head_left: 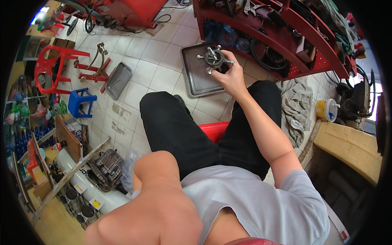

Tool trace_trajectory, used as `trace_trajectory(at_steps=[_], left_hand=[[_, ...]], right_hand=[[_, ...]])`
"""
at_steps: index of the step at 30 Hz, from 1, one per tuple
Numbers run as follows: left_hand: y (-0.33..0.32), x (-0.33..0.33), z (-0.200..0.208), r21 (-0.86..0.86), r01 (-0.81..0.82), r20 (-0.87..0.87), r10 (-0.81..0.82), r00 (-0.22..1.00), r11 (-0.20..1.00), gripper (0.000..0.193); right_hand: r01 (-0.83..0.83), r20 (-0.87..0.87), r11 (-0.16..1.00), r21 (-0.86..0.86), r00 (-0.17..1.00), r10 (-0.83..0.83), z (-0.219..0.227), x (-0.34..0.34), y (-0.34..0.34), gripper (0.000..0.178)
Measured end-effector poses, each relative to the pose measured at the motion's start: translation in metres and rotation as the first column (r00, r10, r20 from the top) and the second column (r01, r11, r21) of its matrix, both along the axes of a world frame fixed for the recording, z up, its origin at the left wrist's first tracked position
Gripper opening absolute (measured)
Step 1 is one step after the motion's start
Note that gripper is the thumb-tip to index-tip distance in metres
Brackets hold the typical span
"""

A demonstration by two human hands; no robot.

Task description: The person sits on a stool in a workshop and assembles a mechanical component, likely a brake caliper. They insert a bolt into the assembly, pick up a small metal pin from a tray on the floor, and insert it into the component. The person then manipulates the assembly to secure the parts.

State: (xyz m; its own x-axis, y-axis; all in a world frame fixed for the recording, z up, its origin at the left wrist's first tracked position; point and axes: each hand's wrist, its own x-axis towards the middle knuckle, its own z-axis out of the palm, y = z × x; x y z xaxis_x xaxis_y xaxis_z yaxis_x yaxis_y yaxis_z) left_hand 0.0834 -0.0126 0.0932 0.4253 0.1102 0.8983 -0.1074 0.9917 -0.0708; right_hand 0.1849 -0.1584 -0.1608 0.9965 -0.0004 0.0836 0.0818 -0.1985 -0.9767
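Note:
My right hand [232,75] reaches forward and is closed on a round metal part with bolts [215,60]. Several bolts stick out around its ring, and a threaded stud rises from its middle. Thumb and fingers grip the ring from the right, over a shallow grey metal tray [196,83] on the floor; whether the part rests on the tray I cannot tell. My left arm is bent up close to the camera, and my left hand [151,222] looms large at the lower edge. Its fingers are hidden.
A red metal rack [261,34] with tools stands beyond the tray. Grey cloth [295,110] lies on the right, near a white and yellow bucket [326,110]. Leftward are a second tray [119,81], a blue stool [81,102], a red chair [49,67] and a white tank [106,200].

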Motion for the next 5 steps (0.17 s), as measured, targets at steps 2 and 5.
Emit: trace_trajectory(at_steps=[2, 5], left_hand=[[0.0047, 0.0017, -0.0024, 0.033, 0.018, 0.083, -0.020, 0.996, 0.999, 0.024], [0.0063, -0.0016, -0.0032, 0.056, 0.021, 0.138, -0.028, 0.990, 0.998, 0.024]], right_hand=[[-0.007, -0.001, 1.000, 0.008, 1.000, 0.007, 0.0004, -0.0001, -0.0006, 0.052], [-0.013, -0.008, 0.999, 0.031, 1.000, 0.013, 0.0008, 0.0006, -0.0010, 0.052]])
